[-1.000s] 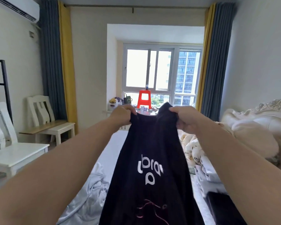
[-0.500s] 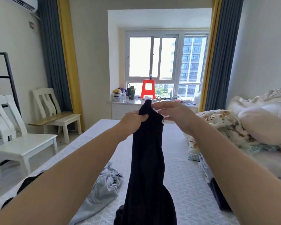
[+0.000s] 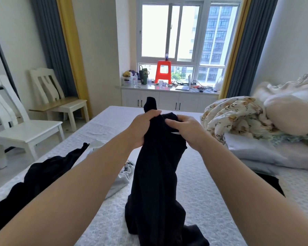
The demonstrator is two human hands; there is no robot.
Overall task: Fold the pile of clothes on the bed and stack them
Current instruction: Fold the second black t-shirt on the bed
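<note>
A black shirt (image 3: 156, 174) hangs bunched lengthwise above the bed (image 3: 199, 192), its lower end crumpled on the bedspread. My left hand (image 3: 142, 128) grips its top edge, and a tip of cloth sticks up above the fist. My right hand (image 3: 183, 128) holds the same top edge just to the right, fingers curled over the fabric. Another black garment (image 3: 39, 176) lies spread at the bed's left side. A pale grey garment (image 3: 121, 176) lies crumpled behind my left forearm, partly hidden.
A floral quilt (image 3: 235, 114) and pillows (image 3: 281, 153) are heaped at the bed's right. A dark cloth (image 3: 268, 181) lies below them. Two white chairs (image 3: 30, 126) stand left of the bed. A window counter with a red stool (image 3: 163, 71) is beyond.
The shirt went from held wide with its print showing to gathered into a narrow bunch. Both hands came together and dropped lower, and the hem now rests on the bed.
</note>
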